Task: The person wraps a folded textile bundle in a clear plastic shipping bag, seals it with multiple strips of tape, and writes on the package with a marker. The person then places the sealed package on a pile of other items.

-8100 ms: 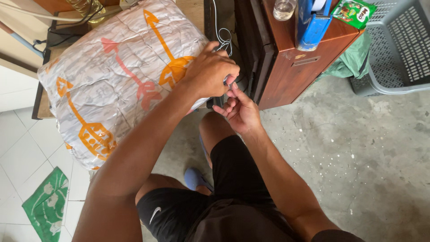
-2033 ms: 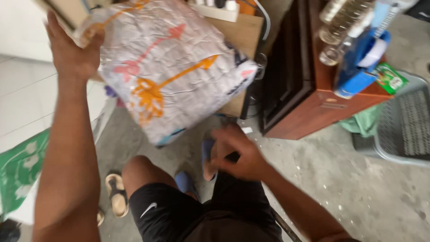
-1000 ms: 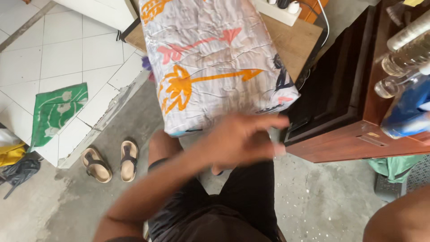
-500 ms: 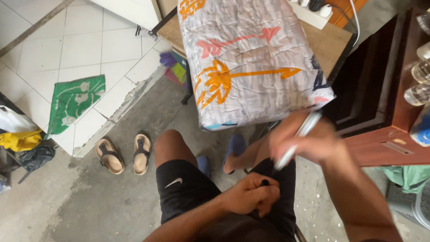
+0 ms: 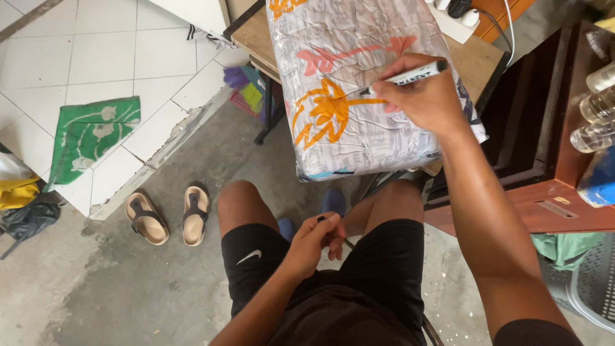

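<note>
Two hands are ours here. Our right hand [image 5: 419, 96] is closed tight around a white marker pen [image 5: 403, 77], and the dark tip touches the big wrapped package [image 5: 359, 90]. Half a second ago that hand was lower, near our knee, with the pen held in the air; now it is up on the package. Our left hand [image 5: 317, 234] rests between our knees, fingers curled around a small dark thing that may be the pen cap; we cannot tell for sure. It was there before too.

The package lies on a wooden table [image 5: 480, 57] in front of us. It is wrapped in shiny grey-white plastic with wrinkles. An orange arrow shape and a pink arrow shape are drawn on it. A blue bit shows at its near edge.

To the right is a dark brown cabinet [image 5: 544, 192] with clear bottles [image 5: 599, 109] on top. On the floor to the left are brown sandals [image 5: 170, 214], a green cloth [image 5: 86, 134] on white tiles and a yellow bag [image 5: 16, 192].
</note>
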